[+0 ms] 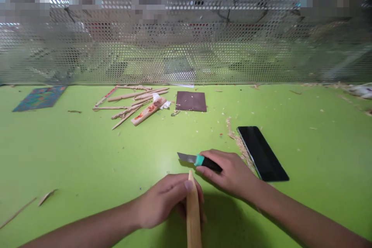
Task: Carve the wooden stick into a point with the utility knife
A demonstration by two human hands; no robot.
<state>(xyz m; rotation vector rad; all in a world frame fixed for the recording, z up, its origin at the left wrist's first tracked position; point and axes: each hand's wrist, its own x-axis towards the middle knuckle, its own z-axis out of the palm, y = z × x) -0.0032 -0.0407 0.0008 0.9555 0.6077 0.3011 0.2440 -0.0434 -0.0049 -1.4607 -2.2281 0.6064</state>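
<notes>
My left hand (168, 197) is closed around a pale wooden stick (193, 217), its thumb pressed on the wood near the tapered tip. The stick points away from me and its near end runs out of the bottom of the view. In my right hand (229, 168) is a knife (210, 163) with a black and teal handle. Its bare blade (186, 157) points left, just beyond the stick's tip and apart from it. The right palm and part of the handle are hidden by the fingers.
A black phone (263, 153) lies at right beside a line of wood shavings (241, 143). Carved sticks (130, 95) and a red-stained wooden piece (148, 112) lie farther back, left of a brown sheet (191, 101). A patterned sheet (40, 99) is at far left. A perforated metal screen (186, 46) closes the back.
</notes>
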